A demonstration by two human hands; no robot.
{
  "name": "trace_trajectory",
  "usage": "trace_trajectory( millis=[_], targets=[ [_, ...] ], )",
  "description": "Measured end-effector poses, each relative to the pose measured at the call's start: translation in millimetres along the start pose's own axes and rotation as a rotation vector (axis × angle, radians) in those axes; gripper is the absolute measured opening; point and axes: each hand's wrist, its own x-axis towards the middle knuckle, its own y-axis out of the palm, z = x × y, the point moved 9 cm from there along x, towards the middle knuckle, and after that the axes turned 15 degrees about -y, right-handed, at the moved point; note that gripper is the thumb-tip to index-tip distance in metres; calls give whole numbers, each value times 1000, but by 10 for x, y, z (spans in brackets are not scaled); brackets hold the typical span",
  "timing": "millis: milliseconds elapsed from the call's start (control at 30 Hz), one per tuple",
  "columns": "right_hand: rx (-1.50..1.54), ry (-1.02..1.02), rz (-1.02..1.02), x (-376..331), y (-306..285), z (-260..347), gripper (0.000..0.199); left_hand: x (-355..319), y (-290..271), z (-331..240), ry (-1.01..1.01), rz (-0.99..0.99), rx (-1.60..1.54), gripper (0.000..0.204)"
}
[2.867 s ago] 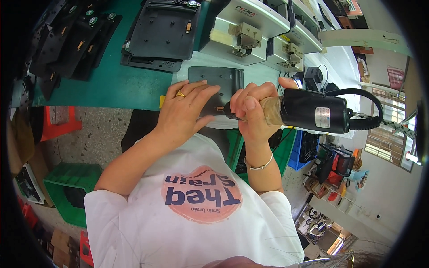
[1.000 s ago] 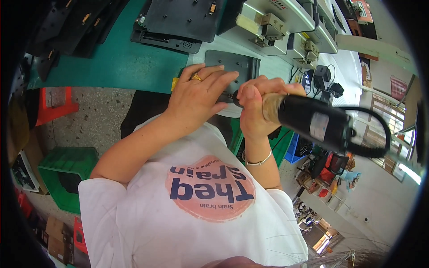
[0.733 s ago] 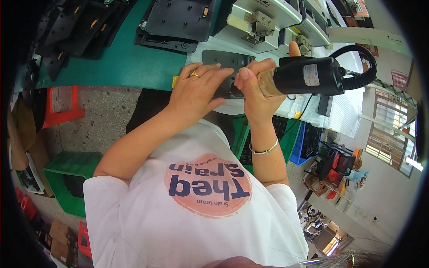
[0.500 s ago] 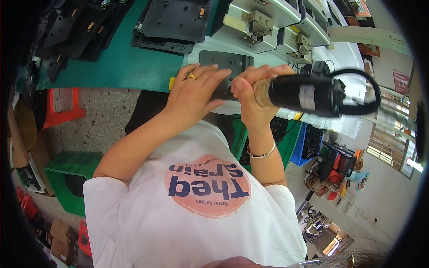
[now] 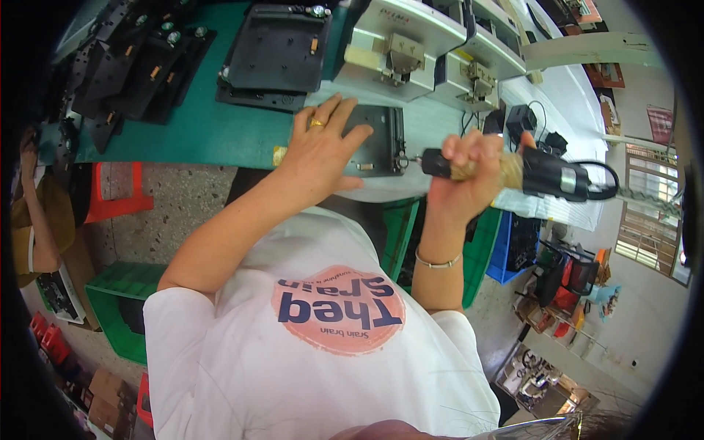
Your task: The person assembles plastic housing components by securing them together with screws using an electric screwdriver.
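Note:
A black rectangular panel (image 5: 383, 126) lies on the table in front of me. My left hand (image 5: 317, 155), with a gold ring on one finger, rests over its left part, fingers spread and holding nothing. My right hand (image 5: 475, 176) is wrapped round a black electric screwdriver (image 5: 555, 176), whose grip is bound in tan tape. The tool lies nearly level, its thin bit pointing left toward the panel's right edge, close to a small ring-like part. Whether the bit touches anything I cannot tell.
More black panels (image 5: 282, 48) are stacked beyond my left hand, with a loose pile (image 5: 136, 73) farther left. Pale machines (image 5: 411, 33) stand at the back. Below the table are green crates (image 5: 121, 319) and a blue crate (image 5: 506, 253). Another person's arm (image 5: 40, 213) shows at far left.
My right hand has moved right, away from the panel's middle, bringing the screwdriver along; its bit now shows. The fingers of my left hand have spread and lifted somewhat.

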Motion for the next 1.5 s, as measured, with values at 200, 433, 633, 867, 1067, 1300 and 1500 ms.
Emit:
trace_trajectory(
  millis=[200,433,633,867,1067,1300,1500],
  targets=[
    [28,62,-17,129,-296,77,25,-65,-110,-125,5,98,-17,83],
    [75,-92,-78,258,-385,255,43,-258,-988,254,-213,13,-357,92],
    [110,-76,-115,243,-358,69,57,-187,-1249,830,-444,150,-1870,50],
    [36,-97,-53,188,-278,38,59,175,-1605,1087,-456,-33,-1649,33],
    [8,-75,-109,147,-382,15,60,817,-2501,914,-212,-237,-471,22],
    [-40,-37,-130,61,-439,-62,63,1304,-1592,67,489,125,536,12],
    [-20,0,-142,-17,-400,-88,64,1340,-992,78,640,400,526,20]
  ],
)
